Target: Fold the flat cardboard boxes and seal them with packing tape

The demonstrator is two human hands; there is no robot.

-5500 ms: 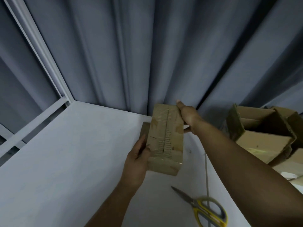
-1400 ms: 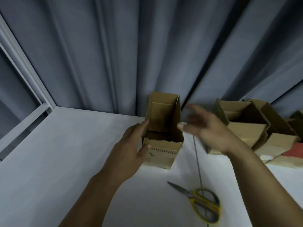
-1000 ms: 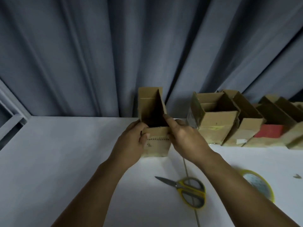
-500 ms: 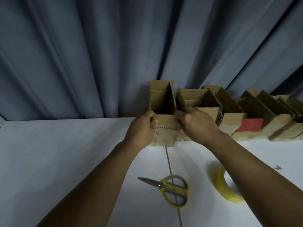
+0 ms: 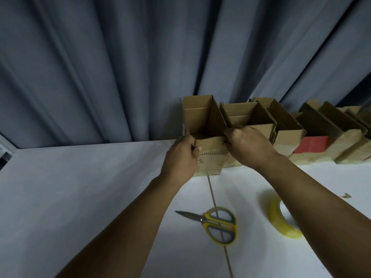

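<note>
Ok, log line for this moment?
left hand: grips box left side | right hand: grips box right side | box: upright, top open, left end of box row | scissors, tape roll: on table

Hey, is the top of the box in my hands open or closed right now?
Open. The box stands upright with its top flaps raised and its inside showing; left hand and right hand grip its sides.

Head view, downward, near the table (image 5: 80,197)
</note>
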